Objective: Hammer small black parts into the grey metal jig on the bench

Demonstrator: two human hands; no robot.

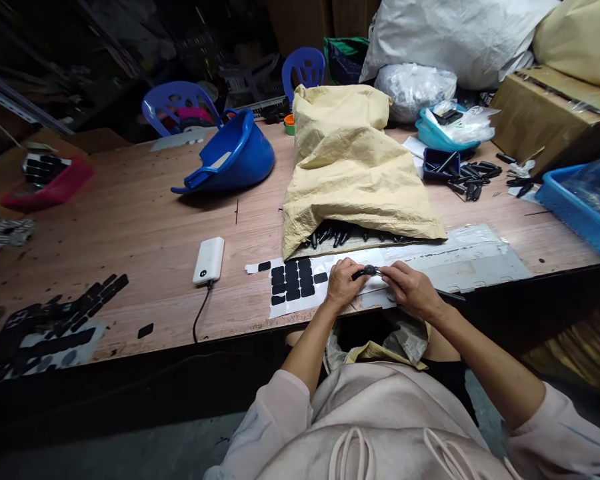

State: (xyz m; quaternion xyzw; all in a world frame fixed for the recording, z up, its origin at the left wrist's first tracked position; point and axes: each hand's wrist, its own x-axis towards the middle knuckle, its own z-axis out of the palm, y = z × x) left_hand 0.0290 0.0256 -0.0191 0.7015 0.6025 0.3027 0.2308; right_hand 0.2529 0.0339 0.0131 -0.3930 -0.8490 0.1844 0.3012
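Note:
Close to the table's front edge, my left hand (345, 284) pinches a small black part (369, 270) with a rounded end. From the other side, my right hand (409, 285) has its fingers closed at the part's shiny, metal-looking end; its exact kind is too small to tell. Just left of my hands lies a white sheet (280, 309) with rows of black rounded stickers (293, 275). Beyond my hands, a yellowish woven sack (360, 173) lies with its mouth toward me, and slim black pieces (333, 235) show inside it.
A white power bank (209, 260) with a cable lies left of the sheet. Farther off are a tilted blue basin (245, 153) and a red tray (55, 187). To the right are loose black pieces (473, 177), a blue tray (575, 213) and a cardboard box (555, 113).

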